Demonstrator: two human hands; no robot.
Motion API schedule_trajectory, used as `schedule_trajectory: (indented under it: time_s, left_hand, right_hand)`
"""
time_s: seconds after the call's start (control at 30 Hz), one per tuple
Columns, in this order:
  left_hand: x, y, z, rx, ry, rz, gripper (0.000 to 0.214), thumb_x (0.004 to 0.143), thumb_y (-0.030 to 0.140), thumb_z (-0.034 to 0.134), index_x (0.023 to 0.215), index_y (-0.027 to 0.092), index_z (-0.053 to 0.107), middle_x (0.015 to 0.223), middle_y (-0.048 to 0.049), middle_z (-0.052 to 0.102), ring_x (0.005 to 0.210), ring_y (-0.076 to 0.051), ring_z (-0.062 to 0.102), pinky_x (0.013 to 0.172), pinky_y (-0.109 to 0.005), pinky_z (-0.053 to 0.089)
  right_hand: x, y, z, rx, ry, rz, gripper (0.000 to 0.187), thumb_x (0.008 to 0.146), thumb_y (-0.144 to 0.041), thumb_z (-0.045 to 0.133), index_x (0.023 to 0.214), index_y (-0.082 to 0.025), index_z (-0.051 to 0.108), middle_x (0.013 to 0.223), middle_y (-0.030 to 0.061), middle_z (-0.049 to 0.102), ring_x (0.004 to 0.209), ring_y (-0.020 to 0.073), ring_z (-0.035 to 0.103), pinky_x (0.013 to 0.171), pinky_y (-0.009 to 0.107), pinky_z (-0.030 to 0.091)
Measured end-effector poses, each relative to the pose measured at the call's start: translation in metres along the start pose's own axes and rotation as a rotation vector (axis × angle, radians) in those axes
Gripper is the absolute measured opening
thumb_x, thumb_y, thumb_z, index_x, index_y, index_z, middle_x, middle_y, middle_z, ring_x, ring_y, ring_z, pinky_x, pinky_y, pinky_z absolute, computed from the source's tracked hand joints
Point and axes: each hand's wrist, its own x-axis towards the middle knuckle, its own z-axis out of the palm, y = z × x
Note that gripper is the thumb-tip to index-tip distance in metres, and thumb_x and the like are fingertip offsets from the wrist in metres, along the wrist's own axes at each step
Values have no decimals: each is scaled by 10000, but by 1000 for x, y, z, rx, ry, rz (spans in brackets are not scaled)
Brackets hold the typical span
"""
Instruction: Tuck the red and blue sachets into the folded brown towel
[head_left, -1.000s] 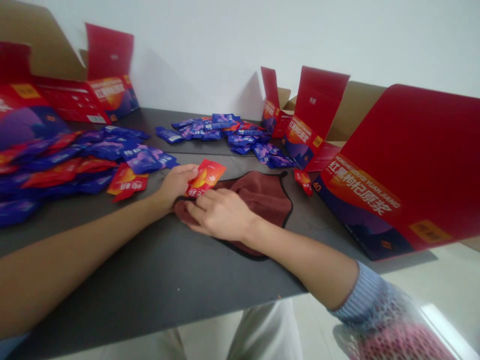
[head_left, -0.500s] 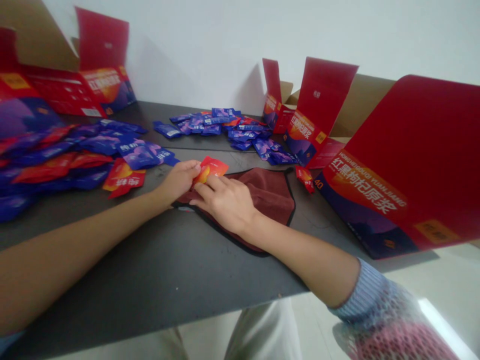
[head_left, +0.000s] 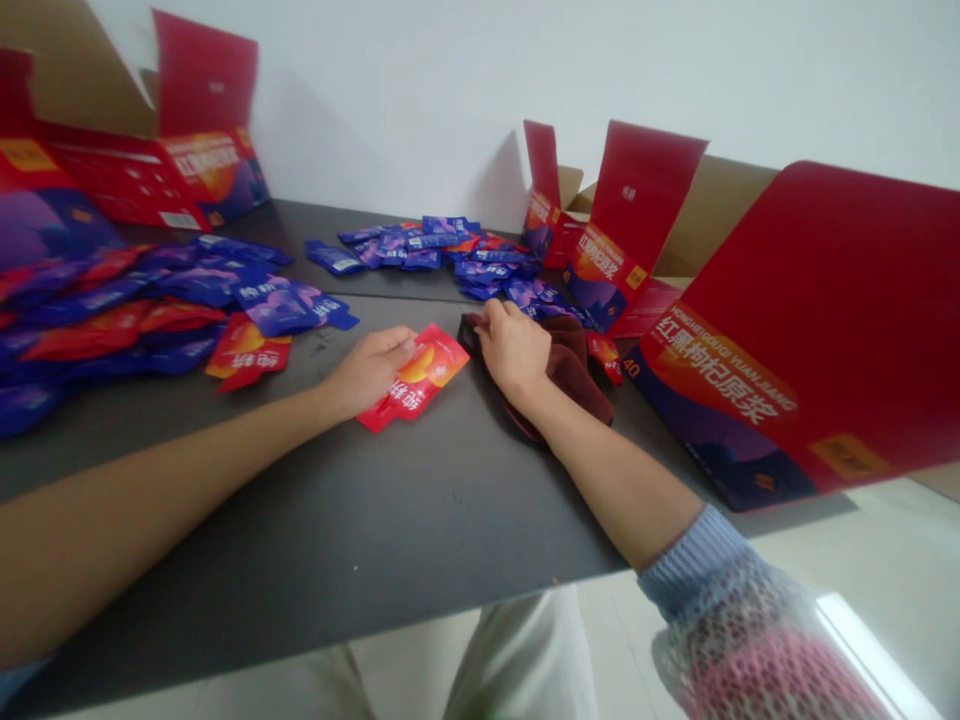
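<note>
Hands worked mid-bench: the left hand [head_left: 371, 368] pinched 1 glossy red sachet [head_left: 415, 378] by its upper-left edge, its long axis slanting toward the near left. Just right of it, the right hand [head_left: 514, 347] pressed, fingers curled, on a bunched maroon cloth [head_left: 577, 375]. Flat blue sachets [head_left: 450, 255] littered the far edge.

The red sachet [head_left: 415, 381] looks like glossy printed foil or plastic film, as do the blue and red sachets [head_left: 142, 310] heaped at the left. The maroon cloth [head_left: 574, 365] is soft, matt, napped fabric with a dark stitched edge. The table [head_left: 375, 500] is smooth, matt dark grey; the open red cartons [head_left: 787, 340] are printed cardboard with a slight sheen, raw brown inside.
</note>
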Motion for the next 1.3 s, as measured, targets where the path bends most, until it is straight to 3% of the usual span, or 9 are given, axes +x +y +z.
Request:
schedule_trajectory:
  time_s: [0.13,0.27,0.53,0.73,0.87,1.03,1.13,1.23,1.3]
  left_hand:
    - [1,6,3,6,44,-24,111,829,274,632,797,168,645,629,-14,621,488,-127,520,459,-218,369]
    - [2,18,6,-117,143,-73,90,812,161,572,746,141,630,621,-31,635,491,-138,557,496,-236,438]
    - [4,21,6,-155,190,-105,184,774,61,514,615,133,573,560,-27,586,465,-118,519,486,-218,401]
    - [6,16,-4,-123,3,-83,149,750,122,581,603,144,569,555,-21,580,471,-125,531,458,-223,405]
    - [3,21,-6,-130,-54,-84,101,736,174,647,644,142,620,577,-40,613,540,-160,581,490,-249,450]
    - [4,25,-5,-167,-63,-111,50,710,133,614,661,139,621,607,-38,628,544,-146,590,523,-248,475]
    - [10,17,-4,-131,-22,-67,53,702,126,560,697,145,610,652,-37,642,573,-151,597,561,-265,493]
    - [12,9,-3,165,88,111,101,782,197,507,715,170,578,651,-22,609,607,-160,565,587,-283,478]
    - [8,7,-1,432,170,247,166,845,227,452,712,186,543,671,-24,588,650,-172,544,628,-303,462]
  right_hand:
    - [-1,6,-1,126,111,56,286,999,-402,408,1035,-209,616,1020,56,683,885,198,628,665,282,384]
    - [-9,-5,-4,227,219,-103,372,1009,-451,385,1009,-194,654,979,63,680,899,183,609,715,283,387]
    - [-21,-22,7,374,-33,-289,285,944,-423,556,1068,-253,747,1047,36,681,937,173,620,718,280,441]
    - [-46,-40,-15,359,-89,-583,320,947,-427,529,1160,-302,732,1164,75,585,1059,208,571,796,326,482]
    - [-54,-50,-15,367,-90,-739,347,952,-365,520,1258,-291,668,1145,74,582,1017,217,550,833,363,502]
    - [-47,-46,-10,515,-52,-671,393,967,-330,501,1346,-270,584,1235,86,518,1113,208,531,837,334,531]
    - [-43,-43,-11,578,-100,-547,546,911,-389,587,1422,-219,495,1293,113,465,1170,236,518,852,353,554]
    - [-39,-42,-11,606,-168,-429,723,859,-461,618,1480,-176,384,1357,147,413,1181,267,521,842,388,575]
    - [-36,-41,-9,606,-175,-394,713,866,-499,583,1466,-173,376,1385,156,388,1192,280,518,858,415,575]
